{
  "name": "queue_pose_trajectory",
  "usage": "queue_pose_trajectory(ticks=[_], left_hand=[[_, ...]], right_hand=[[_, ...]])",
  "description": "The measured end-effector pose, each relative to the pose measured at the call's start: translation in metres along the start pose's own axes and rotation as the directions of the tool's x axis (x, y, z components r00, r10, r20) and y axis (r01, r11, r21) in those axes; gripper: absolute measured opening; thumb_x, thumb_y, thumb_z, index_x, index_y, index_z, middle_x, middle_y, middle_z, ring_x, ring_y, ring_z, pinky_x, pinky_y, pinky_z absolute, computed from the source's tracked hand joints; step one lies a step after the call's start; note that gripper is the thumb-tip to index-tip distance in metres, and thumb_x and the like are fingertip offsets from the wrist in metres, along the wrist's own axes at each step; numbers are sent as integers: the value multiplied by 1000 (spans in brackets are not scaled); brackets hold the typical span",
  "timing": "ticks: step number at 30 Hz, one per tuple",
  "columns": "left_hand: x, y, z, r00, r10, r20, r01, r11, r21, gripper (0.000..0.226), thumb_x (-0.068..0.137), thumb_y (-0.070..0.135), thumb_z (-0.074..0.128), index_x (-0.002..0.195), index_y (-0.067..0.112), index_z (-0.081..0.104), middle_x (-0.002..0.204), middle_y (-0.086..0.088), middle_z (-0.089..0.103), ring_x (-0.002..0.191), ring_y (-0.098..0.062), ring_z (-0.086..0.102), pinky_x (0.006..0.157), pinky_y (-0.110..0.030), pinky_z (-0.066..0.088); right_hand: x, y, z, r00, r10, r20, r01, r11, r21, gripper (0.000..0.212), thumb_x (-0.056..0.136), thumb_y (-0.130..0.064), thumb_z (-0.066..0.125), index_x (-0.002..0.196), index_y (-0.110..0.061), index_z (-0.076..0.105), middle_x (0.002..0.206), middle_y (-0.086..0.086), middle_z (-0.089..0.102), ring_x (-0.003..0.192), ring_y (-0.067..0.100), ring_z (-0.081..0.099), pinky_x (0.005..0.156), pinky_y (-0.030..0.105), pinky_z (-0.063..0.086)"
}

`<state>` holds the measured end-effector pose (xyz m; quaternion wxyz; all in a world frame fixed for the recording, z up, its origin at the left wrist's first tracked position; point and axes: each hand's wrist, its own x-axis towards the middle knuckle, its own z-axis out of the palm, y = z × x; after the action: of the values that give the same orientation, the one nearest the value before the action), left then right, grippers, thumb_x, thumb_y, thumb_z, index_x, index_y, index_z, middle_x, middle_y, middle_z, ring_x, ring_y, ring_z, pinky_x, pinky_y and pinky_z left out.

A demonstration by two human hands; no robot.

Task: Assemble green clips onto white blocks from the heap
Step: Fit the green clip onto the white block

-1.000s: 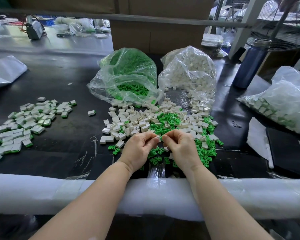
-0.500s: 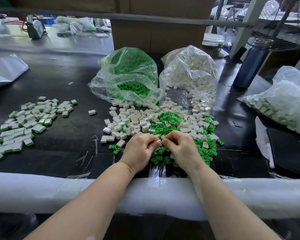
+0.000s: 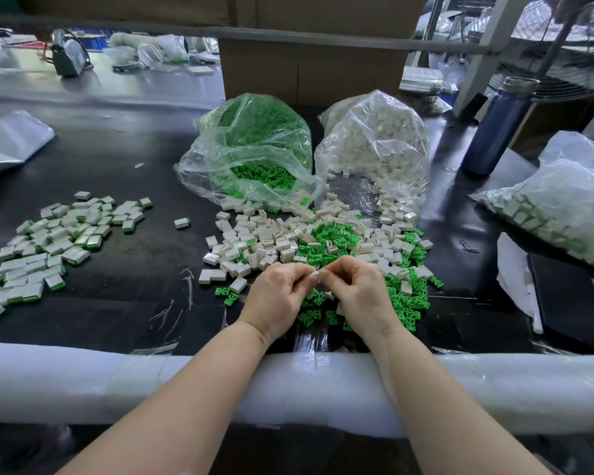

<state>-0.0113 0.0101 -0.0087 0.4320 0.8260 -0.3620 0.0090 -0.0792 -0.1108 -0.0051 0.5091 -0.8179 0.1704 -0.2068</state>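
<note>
Nearest the viewer, a white padded rail (image 3: 83, 378) runs along the table's (image 3: 124, 317) front edge, and both forearms cross it. Just beyond the rail, the left hand (image 3: 275, 296) and right hand (image 3: 357, 296) meet fingertip to fingertip, both with fingers curled, pinching one small white block (image 3: 314, 275) between them. The block is mostly hidden by the fingers, so which way it points and how its long axis runs cannot be told; no green clip shows on it.

Directly beyond the hands lies the heap (image 3: 323, 241) of loose white blocks and green clips, too many to count, lying every which way. Left of the heap, one assembled piece (image 3: 181, 223) sits alone, and farther left a spread of finished pieces (image 3: 59, 241), dozens at least.

Behind the heap stand two clear bags: one of green clips (image 3: 251, 149) on the left, one of white blocks (image 3: 378, 145) touching it on the right. Right of the heap, a third bag (image 3: 570, 197) holds assembled pieces, and a dark blue bottle (image 3: 498, 128) stands behind it.
</note>
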Motion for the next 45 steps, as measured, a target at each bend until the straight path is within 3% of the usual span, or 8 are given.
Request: queue_pose_trajectory(ticks=[6,10,18,23,30,36,41,45], left_hand=[[1,1,0,999,-40,14,42,995,-86,15,88,19,62,99,13,69,84,-7,70,77,-24,63,75,-32,50],[0,1,-1,998,-68,7,68,989,-132,7,85,18,65,91,15,67,71,-5,64,58,-16,51,56,-13,41],[0,1,-2,997,-81,13,82,984,-157,3,83,15,66,84,17,65,63,2,56,57,-12,47,58,-16,41],[1,0,-3,996,-86,40,91,984,-154,6,84,15,62,86,19,64,62,6,53,53,-8,44,53,-13,38],[2,-3,-3,998,-38,45,46,977,-209,14,85,12,63,97,19,67,107,1,44,103,-16,45,94,-27,39],[2,-5,-2,998,-9,60,25,962,-270,22,85,12,64,91,33,64,105,14,36,101,-4,41,81,-2,36],[2,-8,-1,996,14,87,8,969,-246,21,85,11,64,94,30,66,105,16,35,103,15,36,90,-11,40],[2,-9,0,996,27,90,-6,974,-226,21,85,13,64,93,31,64,105,16,35,96,22,34,89,-13,41]], right_hand=[[-2,-4,0,996,-37,-80,49,987,156,17,78,-6,73,69,-18,65,61,-7,65,56,0,61,55,10,47],[-4,-3,-1,993,-93,-75,99,992,73,12,77,-8,74,71,-17,68,66,-6,67,64,7,64,64,20,52],[-5,-1,0,990,-138,-34,139,990,21,6,80,-5,70,80,-10,72,75,2,69,72,15,64,70,25,52],[-3,1,1,991,-129,-36,130,991,31,11,84,-9,67,80,-19,68,74,-2,68,72,16,65,69,29,55],[1,4,4,993,-82,90,76,995,63,10,92,-30,55,91,-27,64,78,-9,65,78,14,63,78,44,53],[1,1,1,976,-87,201,48,981,189,14,93,-21,56,97,-25,68,84,-7,70,82,7,63,81,33,53],[-1,-1,-1,974,-99,202,48,969,242,13,91,-13,58,96,-18,69,76,-9,67,66,-6,58,64,11,45],[0,0,0,977,-81,200,32,972,234,13,91,-14,58,95,-17,70,77,-5,68,66,-4,56,65,15,44]])
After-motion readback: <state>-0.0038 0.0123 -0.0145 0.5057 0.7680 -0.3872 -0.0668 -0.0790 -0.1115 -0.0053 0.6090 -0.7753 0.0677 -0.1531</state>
